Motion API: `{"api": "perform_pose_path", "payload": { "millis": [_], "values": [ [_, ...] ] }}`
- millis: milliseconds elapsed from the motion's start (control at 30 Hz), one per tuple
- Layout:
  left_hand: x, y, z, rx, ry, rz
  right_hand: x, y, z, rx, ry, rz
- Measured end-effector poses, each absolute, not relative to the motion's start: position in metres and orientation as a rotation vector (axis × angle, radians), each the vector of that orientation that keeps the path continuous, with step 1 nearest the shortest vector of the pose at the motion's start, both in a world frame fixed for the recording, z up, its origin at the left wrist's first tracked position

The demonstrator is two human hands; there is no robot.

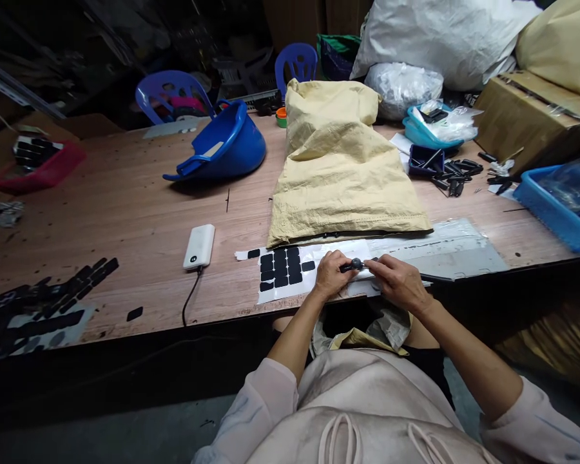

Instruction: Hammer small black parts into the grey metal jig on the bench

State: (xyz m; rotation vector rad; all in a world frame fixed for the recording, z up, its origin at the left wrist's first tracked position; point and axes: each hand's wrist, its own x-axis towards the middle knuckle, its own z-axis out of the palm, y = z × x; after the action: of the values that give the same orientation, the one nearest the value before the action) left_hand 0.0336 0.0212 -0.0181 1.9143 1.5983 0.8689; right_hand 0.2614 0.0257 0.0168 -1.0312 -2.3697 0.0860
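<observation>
at table, held part, blurred powerbank mark

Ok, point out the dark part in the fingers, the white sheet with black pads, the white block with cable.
Dark part [357,263]: head view, on its rounded end.
White sheet [309,278]: head view, on a bare patch.
White block [200,246]: head view, on its top face.

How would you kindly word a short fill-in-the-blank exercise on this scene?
The black pads lie on a ____ sheet.
At the small dark part, the hand nearer those pads is the person's ____.
The tilted tub left of the yellow sack is coloured ____.
Missing words: white; left; blue.
</observation>
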Motion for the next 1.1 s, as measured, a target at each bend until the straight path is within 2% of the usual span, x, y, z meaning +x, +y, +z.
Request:
{"api": "perform_pose_path", "payload": {
  "millis": [433, 600, 800, 1100],
  "values": [
    [0.035, 0.020, -0.016, 1.888, 1.611, 0.863, 0.286, 0.036, 0.014, -1.137, -2.348, 0.169],
    [0.035, 0.020, -0.015, 1.873, 1.625, 0.868, 0.314, 0.067, 0.013, -1.182, -2.288, 0.112],
    [0.035, 0.020, -0.013, 1.903, 1.614, 0.847, 0.352, 0.113, 0.006, -1.096, -2.488, 0.085],
    [0.033, 0.019, -0.017, 1.936, 1.610, 0.812, 0.380, 0.130, -0.006, -1.140, -2.429, 0.085]
  ]
}}
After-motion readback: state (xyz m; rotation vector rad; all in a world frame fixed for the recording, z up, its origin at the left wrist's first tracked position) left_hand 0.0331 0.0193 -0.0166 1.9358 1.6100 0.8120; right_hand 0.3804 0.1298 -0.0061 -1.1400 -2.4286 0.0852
